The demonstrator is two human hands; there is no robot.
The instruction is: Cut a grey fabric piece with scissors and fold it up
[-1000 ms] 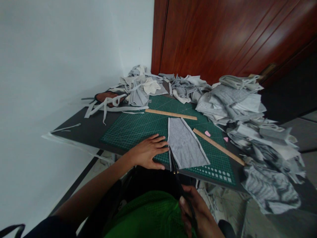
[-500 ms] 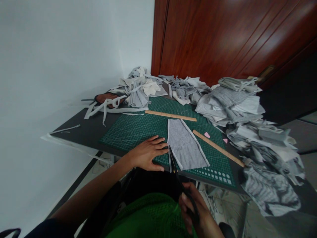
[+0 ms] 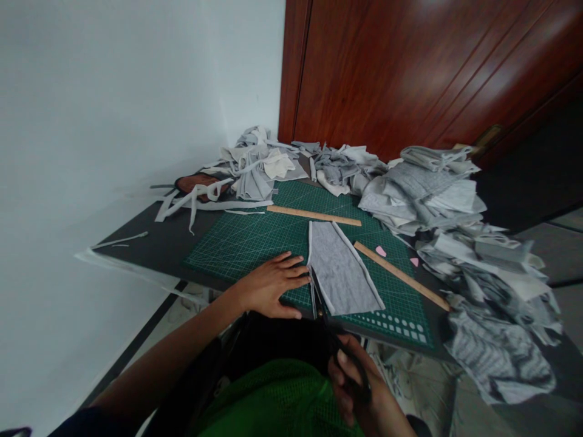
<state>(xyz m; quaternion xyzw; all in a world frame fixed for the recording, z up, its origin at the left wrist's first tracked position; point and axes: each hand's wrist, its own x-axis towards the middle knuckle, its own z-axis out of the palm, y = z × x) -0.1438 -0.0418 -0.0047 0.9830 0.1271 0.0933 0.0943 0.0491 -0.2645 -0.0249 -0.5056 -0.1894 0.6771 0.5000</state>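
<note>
Just beside the grey cloth (image 3: 344, 270), left fingers (image 3: 294, 272) lie spread; right fingers (image 3: 336, 372) grip scissors (image 3: 320, 314).

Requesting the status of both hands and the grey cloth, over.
Left hand spread on cutting mat. Right hand holding black scissors. Grey cloth flat, blades at its left edge. Left fingertips close to blade tips.

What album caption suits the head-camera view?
Right hand holds scissors at the edge of grey cloth, left hand spread on green mat.
</note>
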